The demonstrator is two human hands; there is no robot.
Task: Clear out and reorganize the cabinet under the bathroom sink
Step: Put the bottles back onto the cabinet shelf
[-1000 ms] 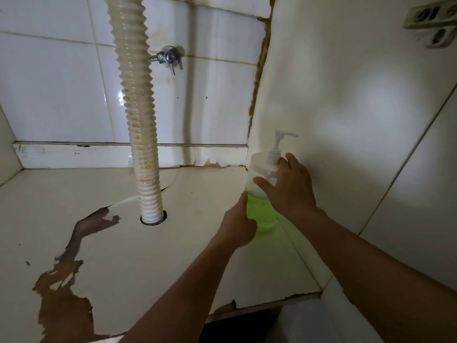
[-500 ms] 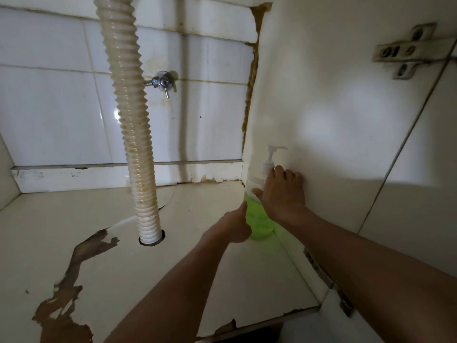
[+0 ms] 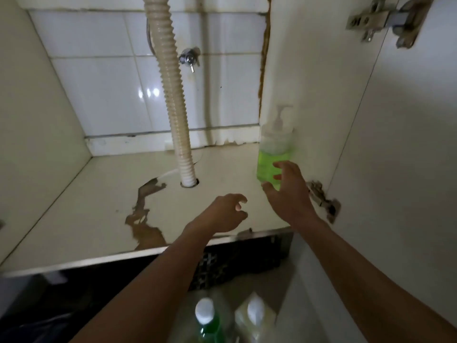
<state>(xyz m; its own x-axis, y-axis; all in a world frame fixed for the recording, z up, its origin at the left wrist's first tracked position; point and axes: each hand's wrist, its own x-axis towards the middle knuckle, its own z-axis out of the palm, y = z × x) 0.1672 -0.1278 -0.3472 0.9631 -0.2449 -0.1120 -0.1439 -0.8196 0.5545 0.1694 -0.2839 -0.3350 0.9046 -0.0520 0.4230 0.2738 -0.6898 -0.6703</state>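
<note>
A clear pump bottle (image 3: 273,154), half full of green liquid, stands upright on the cabinet floor (image 3: 81,206) against the right side wall. My right hand (image 3: 288,194) is just in front of its lower part, fingers spread, holding nothing. My left hand (image 3: 223,214) hovers over the floor a little left of the bottle, fingers loosely curled and empty. Both forearms reach in from the bottom of the view.
A ribbed white drain hose (image 3: 173,95) drops through a hole in the floor mid-cabinet. The floor laminate is peeled brown (image 3: 146,229) at front left. A valve (image 3: 189,59) sits on the tiled back wall. Two capped bottles (image 3: 205,318) (image 3: 254,315) stand outside, below the cabinet edge.
Both hands have let go of the pump bottle and drawn back toward me. The bottle stays standing by the right wall. The view has pulled back and lowered.
</note>
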